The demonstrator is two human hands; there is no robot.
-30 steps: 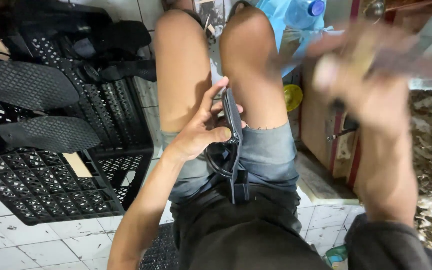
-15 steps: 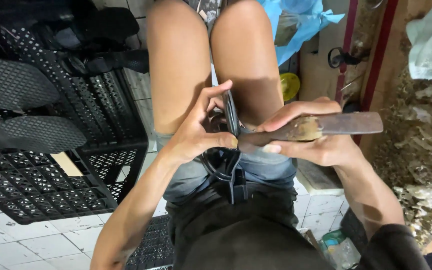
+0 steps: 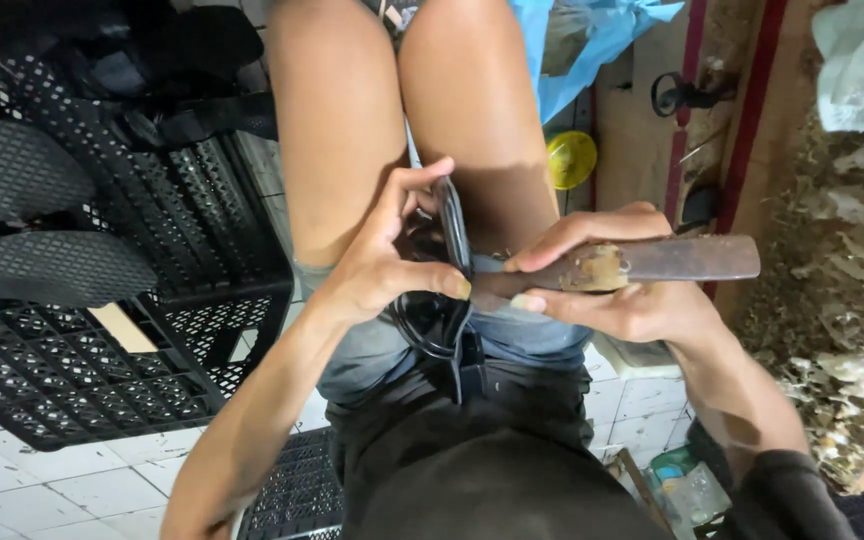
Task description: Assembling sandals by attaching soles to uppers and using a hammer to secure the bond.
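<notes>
- The left hand (image 3: pixel 382 265) pinches the upper end of a pair of dark scissors (image 3: pixel 449 290) between thumb and fingers, with the thumb tip pressed low on the blade and the forefinger curled over the top.
- The scissors stand nearly upright over the person's lap, blades pointing up between the thighs and the black loop handles hanging down just below the left hand.
- The right hand (image 3: pixel 617 295) is closed around a long, flat, rusty brown bar (image 3: pixel 652 262), fingers over the top and thumb underneath.
- The bar lies level; its near end meets the scissor blade right beside the left thumb, and its far end sticks out past the right hand toward the right.
- Both hands hover above denim shorts (image 3: pixel 537 335) and bare thighs.
- To the left stands a black perforated plastic crate (image 3: pixel 102 330) on a white tiled floor (image 3: pixel 42 490).
- Beyond the knees lie a yellow round lid (image 3: pixel 571 160) and a blue plastic sheet (image 3: pixel 602 40).
</notes>
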